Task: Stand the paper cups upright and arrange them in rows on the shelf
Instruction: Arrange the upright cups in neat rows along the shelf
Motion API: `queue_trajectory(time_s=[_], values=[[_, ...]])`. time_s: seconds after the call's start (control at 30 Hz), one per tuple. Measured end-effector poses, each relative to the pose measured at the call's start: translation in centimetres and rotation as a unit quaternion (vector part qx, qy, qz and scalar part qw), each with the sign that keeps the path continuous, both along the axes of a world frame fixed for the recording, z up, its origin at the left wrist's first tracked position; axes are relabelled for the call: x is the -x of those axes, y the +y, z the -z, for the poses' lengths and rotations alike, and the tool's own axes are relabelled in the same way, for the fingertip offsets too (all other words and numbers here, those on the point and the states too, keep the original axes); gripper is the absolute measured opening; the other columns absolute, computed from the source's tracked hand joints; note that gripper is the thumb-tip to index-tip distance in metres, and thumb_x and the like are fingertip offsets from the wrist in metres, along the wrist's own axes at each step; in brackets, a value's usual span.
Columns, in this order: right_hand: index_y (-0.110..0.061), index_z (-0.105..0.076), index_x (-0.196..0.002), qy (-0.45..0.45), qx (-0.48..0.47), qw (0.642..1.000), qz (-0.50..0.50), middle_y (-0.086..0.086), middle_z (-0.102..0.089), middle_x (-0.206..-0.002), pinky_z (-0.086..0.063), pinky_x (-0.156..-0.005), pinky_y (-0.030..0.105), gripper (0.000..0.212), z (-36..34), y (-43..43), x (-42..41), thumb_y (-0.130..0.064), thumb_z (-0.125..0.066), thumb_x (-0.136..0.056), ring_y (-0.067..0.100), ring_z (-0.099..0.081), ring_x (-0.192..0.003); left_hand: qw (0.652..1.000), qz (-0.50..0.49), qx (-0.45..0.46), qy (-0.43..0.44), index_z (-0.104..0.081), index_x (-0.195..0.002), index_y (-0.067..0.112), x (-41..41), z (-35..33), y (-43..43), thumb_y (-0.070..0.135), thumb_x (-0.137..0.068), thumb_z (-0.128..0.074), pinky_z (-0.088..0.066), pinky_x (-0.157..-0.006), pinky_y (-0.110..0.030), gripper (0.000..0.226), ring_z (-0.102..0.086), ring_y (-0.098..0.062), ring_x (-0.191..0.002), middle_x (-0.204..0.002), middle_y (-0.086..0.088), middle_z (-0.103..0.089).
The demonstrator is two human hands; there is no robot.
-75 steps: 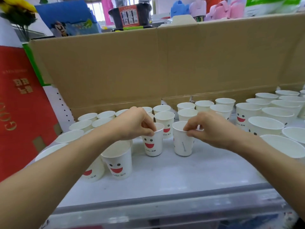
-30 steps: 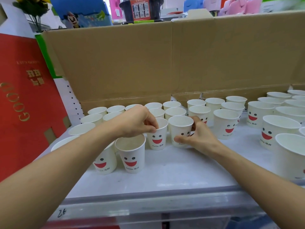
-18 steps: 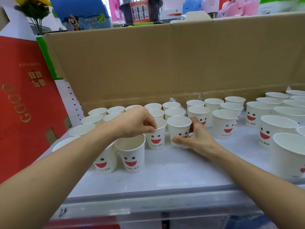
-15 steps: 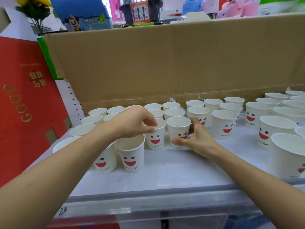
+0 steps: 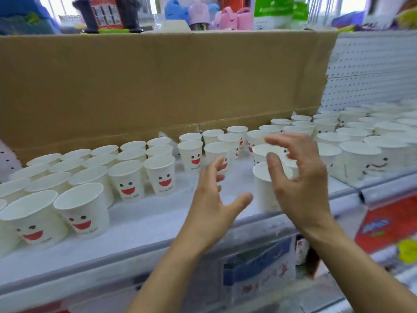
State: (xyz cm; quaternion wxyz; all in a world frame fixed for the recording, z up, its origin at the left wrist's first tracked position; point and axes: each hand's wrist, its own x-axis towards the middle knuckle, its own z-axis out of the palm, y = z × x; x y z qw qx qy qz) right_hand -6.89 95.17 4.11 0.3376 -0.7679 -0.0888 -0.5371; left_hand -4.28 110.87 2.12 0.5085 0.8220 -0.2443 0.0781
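Reaching with both hands spread and holding nothing, left hand (image 5: 212, 206) and right hand (image 5: 300, 188) flank an upright white paper cup (image 5: 262, 193) near the white shelf (image 5: 146, 218) front, probably to slide it into the rows of white smiley-face paper cups (image 5: 160, 177).

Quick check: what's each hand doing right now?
Left hand: open, holding nothing.
Right hand: open, close to a paper cup, not gripping it.
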Motion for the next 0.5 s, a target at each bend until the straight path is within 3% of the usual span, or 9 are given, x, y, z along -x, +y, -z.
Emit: queue_trajectory(time_s=[0.1, 0.2, 0.37, 0.43, 0.5], values=[[-0.016, -0.051, -0.125, 0.054, -0.117, 0.990, 0.056, -0.008, -0.046, -0.119, -0.042, -0.097, 0.039, 0.039, 1.1, -4.7, 0.8, -0.008, -0.062, -0.087, 0.017, -0.046, -0.115, 0.999, 0.028, 0.001, 0.034, -0.010, -0.148, 0.039, 0.1, 0.5, -4.4, 0.043, -0.071, -0.082, -0.036, -0.108, -0.027, 0.105, -0.037, -0.002, -0.128, -0.152, 0.015, -0.025], [-0.016, -0.034, -0.140, 0.197, -0.172, 0.964, 0.049, -0.002, -0.037, -0.132, -0.036, -0.108, 0.043, 0.065, 3.2, -7.0, 0.3, -0.017, -0.067, -0.084, 0.018, -0.036, -0.127, 0.999, 0.019, 0.019, 0.041, -0.009, -0.149, 0.038, -0.4, 0.7, -7.5, 0.044, -0.064, -0.086, -0.033, -0.110, -0.029, 0.115, -0.032, -0.007, -0.135, -0.154, 0.012, -0.023], [-0.023, -0.016, -0.147, 0.270, -0.182, 0.946, -0.005, 0.003, -0.035, -0.147, -0.032, -0.113, 0.047, 0.094, 5.5, -7.9, -1.6, -0.027, -0.077, -0.076, 0.022, -0.033, -0.137, 0.995, 0.012, 0.075, 0.066, -0.036, -0.139, 0.036, -1.0, 1.1, -8.9, 0.032, -0.068, -0.086, -0.047, -0.098, -0.026, 0.087, -0.047, -0.010, -0.122, -0.135, 0.013, -0.046], [-0.027, -0.013, -0.147, 0.277, -0.179, 0.944, -0.004, 0.004, -0.035, -0.149, -0.030, -0.113, 0.051, 0.101, 5.4, -7.9, -2.2, -0.035, -0.080, -0.072, 0.024, -0.033, -0.138, 0.993, -0.009, 0.098, 0.067, -0.041, -0.134, 0.039, -1.1, 1.1, -7.4, 0.033, -0.066, -0.087, -0.050, -0.099, -0.032, 0.082, -0.050, -0.013, -0.121, -0.133, 0.012, -0.050], [-0.025, -0.013, -0.147, 0.296, -0.171, 0.939, 0.024, 0.006, -0.038, -0.149, -0.025, -0.114, 0.050, 0.104, 5.0, -7.8, -2.6, -0.042, -0.081, -0.070, 0.026, -0.034, -0.137, 0.990, -0.045, 0.122, 0.064, -0.042, -0.134, 0.039, -0.9, 0.8, -4.6, 0.033, -0.067, -0.086, -0.052, -0.093, -0.030, 0.080, -0.052, -0.011, -0.116, -0.130, 0.011, -0.052]])
